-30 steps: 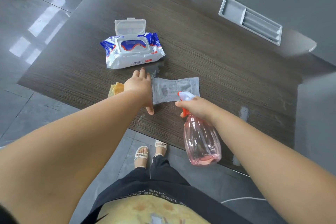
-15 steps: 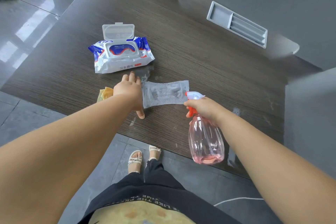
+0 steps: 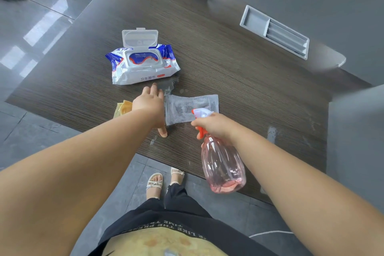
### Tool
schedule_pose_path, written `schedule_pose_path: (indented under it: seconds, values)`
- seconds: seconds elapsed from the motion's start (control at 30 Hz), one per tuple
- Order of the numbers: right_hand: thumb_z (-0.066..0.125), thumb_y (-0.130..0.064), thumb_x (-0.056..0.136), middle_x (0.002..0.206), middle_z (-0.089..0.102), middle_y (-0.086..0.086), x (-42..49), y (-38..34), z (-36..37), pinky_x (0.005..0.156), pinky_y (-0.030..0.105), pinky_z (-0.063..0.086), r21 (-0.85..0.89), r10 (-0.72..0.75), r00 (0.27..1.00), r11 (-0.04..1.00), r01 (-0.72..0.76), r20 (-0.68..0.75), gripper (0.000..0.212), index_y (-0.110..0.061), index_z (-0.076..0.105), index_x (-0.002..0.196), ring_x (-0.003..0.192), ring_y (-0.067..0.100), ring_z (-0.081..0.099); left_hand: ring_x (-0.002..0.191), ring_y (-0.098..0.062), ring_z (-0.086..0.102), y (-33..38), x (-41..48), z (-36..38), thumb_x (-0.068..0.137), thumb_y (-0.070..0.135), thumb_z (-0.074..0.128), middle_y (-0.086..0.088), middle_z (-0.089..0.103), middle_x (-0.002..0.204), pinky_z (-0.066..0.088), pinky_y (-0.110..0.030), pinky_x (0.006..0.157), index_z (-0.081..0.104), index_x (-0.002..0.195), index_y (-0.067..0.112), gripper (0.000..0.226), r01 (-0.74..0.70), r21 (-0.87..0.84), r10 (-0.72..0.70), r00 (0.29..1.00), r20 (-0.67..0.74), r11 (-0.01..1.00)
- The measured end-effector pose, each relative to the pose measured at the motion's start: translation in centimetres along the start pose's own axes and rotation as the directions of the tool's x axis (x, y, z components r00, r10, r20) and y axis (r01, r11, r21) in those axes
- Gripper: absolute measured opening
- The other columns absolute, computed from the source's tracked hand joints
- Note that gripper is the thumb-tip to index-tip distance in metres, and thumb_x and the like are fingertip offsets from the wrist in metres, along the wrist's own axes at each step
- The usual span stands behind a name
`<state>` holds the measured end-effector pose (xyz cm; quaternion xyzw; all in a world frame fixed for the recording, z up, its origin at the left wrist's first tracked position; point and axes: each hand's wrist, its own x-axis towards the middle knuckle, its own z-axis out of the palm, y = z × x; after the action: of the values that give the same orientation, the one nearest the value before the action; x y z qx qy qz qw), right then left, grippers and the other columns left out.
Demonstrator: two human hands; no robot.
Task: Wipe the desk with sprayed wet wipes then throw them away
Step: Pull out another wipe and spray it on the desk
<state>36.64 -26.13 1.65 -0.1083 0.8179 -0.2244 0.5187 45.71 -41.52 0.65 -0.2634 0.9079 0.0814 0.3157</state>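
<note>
The dark wooden desk (image 3: 239,81) runs slantwise, its near edge going from the middle left of the frame to the lower right, with grey floor (image 3: 41,27) beyond the edge. Bare wood lies open to the right of centre and above it, as far as a grey tray (image 3: 274,32) set in the upper right.

The wet wipe (image 3: 191,108) lies flat at the centre, close to the near edge, with its long axis left to right across the frame. The left hand (image 3: 148,104) presses palm down on its left end, fingers straight. A yellow cloth (image 3: 122,107) shows just left of that hand.

The right hand (image 3: 214,125) grips the neck of a pink spray bottle (image 3: 223,166). The nozzle points to the upper left over the wipe, and the base hangs toward the bottom of the frame, past the desk edge.

Above the wipe sits a pack of wipes (image 3: 143,64), lid open, printed 卫生湿巾. A wet patch (image 3: 170,86) glistens between pack and wipe. The shirt (image 3: 166,227) bears upside-down lettering, including "TIME THE".
</note>
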Motion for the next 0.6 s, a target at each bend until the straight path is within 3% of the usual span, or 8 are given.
schedule_pose_path:
  seconds: [0.13, 0.27, 0.4, 0.5, 0.53, 0.6]
  values:
    - [0.062, -0.033, 0.083, 0.097, 0.066, 0.011, -0.4, 0.5, -0.4, 0.079, 0.04, 0.051, -0.025, 0.011, 0.993, 1.0, -0.008, 0.119, 0.039, -0.027, 0.052, 0.121, 0.084, 0.022, 0.064, 0.143, -0.026, 0.008, -0.1, 0.0, 0.0, 0.048, 0.058, 0.084, -0.008, 0.0, 0.157, 0.037, -0.036, 0.105, 0.0, 0.149, 0.009, 0.139, -0.001, 0.001, 0.001, 1.0, -0.007, 1.0]
    - [0.066, -0.046, 0.063, 0.097, 0.071, 0.012, -0.6, 0.0, 0.4, 0.085, 0.051, 0.054, -0.073, 0.032, 0.988, 0.997, -0.022, 0.149, 0.061, -0.023, 0.06, 0.119, 0.099, 0.035, 0.066, 0.143, -0.026, 0.008, 0.0, 0.0, 0.0, 0.049, 0.058, 0.084, -0.008, -0.001, 0.157, 0.037, -0.037, 0.104, 0.001, 0.149, 0.009, 0.139, 0.0, -0.004, 0.0, 1.0, -0.003, 1.0]
    - [0.063, -0.039, 0.07, 0.082, 0.069, 0.009, -0.4, -1.2, 1.2, 0.078, 0.045, 0.055, -0.08, 0.011, 0.988, 0.997, 0.001, 0.152, 0.057, -0.009, 0.06, 0.119, 0.075, 0.026, 0.065, 0.142, -0.025, 0.01, -0.1, -0.1, 0.0, 0.048, 0.057, 0.084, -0.007, 0.001, 0.157, 0.037, -0.036, 0.104, 0.003, 0.149, 0.01, 0.138, -0.006, -0.014, 0.006, 1.0, -0.021, 1.0]
    - [0.062, -0.036, 0.081, 0.082, 0.066, 0.01, -0.3, -1.9, 1.3, 0.066, 0.036, 0.054, -0.037, -0.026, 0.987, 0.999, 0.032, 0.156, 0.039, -0.033, 0.055, 0.119, 0.061, 0.018, 0.063, 0.142, -0.025, 0.011, -0.2, -0.1, 0.0, 0.049, 0.057, 0.084, -0.008, 0.002, 0.157, 0.037, -0.035, 0.105, 0.004, 0.149, 0.009, 0.137, -0.009, -0.017, 0.009, 1.0, -0.026, 1.0]
    - [0.063, -0.04, 0.077, 0.083, 0.067, 0.01, -0.1, -1.9, 1.3, 0.067, 0.04, 0.057, -0.02, -0.039, 0.991, 0.999, 0.042, 0.128, 0.044, -0.038, 0.054, 0.12, 0.066, 0.02, 0.066, 0.142, -0.025, 0.012, -0.2, -0.1, 0.0, 0.048, 0.057, 0.084, -0.008, 0.002, 0.156, 0.037, -0.035, 0.105, 0.005, 0.149, 0.009, 0.137, -0.01, -0.019, 0.01, 1.0, -0.026, 1.0]
    - [0.063, -0.047, 0.062, 0.086, 0.07, 0.009, 0.5, -1.9, 0.9, 0.074, 0.056, 0.056, 0.0, -0.048, 0.998, 0.999, 0.048, 0.041, 0.056, -0.025, 0.063, 0.114, 0.085, 0.032, 0.068, 0.14, -0.025, 0.014, -0.2, -0.1, 0.0, 0.047, 0.056, 0.085, -0.008, 0.005, 0.155, 0.037, -0.036, 0.105, 0.007, 0.149, 0.009, 0.137, -0.011, -0.024, 0.011, 1.0, -0.027, 1.0]
